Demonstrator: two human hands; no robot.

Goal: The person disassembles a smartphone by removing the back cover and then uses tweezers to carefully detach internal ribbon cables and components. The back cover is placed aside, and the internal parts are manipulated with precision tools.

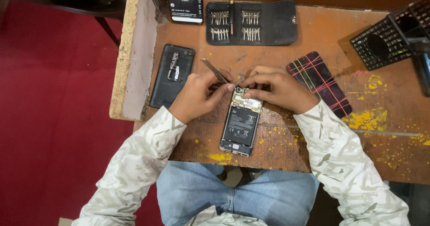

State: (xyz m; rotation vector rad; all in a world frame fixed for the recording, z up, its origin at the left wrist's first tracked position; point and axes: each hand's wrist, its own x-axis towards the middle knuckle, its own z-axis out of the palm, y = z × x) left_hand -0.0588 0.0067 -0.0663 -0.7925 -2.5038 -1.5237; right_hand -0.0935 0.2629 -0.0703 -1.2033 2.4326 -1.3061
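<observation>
Two hands work at the top end of an opened phone [241, 125], which lies on the worktop [313, 145] directly before the person, long axis running away from the body and tilted slightly right. The left hand [197, 96] pinches metal tweezers [214, 71], grip closed on them, tips angled down-right toward the camera area of the phone. The right hand [275, 88] rests fingertips on the phone's upper edge, fingers curled together, steadying it. Both wrists converge from either side; the left hand is the working one.

Nearby lie a removed back cover [172, 76], a bit kit [251, 23] and a striped case [319, 83].
</observation>
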